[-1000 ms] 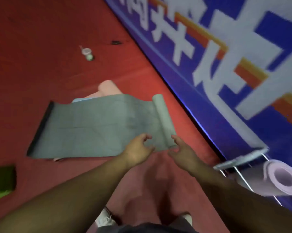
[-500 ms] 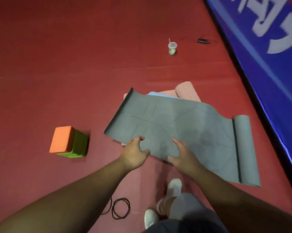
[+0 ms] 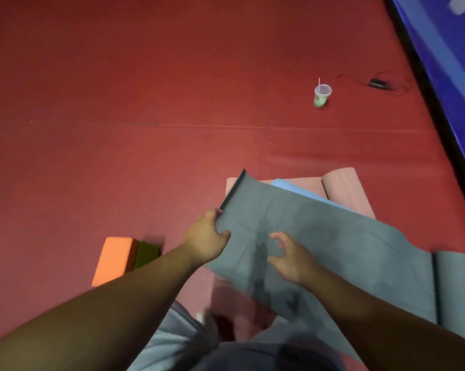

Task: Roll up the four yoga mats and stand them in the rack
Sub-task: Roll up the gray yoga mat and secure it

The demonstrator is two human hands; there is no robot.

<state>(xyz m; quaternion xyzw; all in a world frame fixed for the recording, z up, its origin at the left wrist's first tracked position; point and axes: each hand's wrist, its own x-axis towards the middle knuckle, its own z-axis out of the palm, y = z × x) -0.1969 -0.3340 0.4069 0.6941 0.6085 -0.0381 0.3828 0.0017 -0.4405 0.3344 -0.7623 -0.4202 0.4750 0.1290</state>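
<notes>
A grey yoga mat (image 3: 319,236) lies mostly unrolled on the red floor, with a small rolled part at its right end (image 3: 456,287). My left hand (image 3: 207,236) grips its near left corner, thumb on top. Over the mat's middle, my right hand (image 3: 290,261) hovers with fingers loosely curled and holds nothing. Under the grey mat lie a blue mat (image 3: 295,190) and a pink mat (image 3: 341,188), the pink one partly rolled at its far end. The rack is out of view.
An orange foam block (image 3: 113,259) and a green block (image 3: 145,254) sit on the floor to my left. A plastic cup with a straw (image 3: 322,95) and a black device with a cable (image 3: 377,83) lie farther off. A blue banner wall (image 3: 451,62) runs along the right.
The view swung left, away from the rack and the rolled lilac mat. My left hand shifted along the grey mat to its left corner. My right hand lifted off the mat's edge.
</notes>
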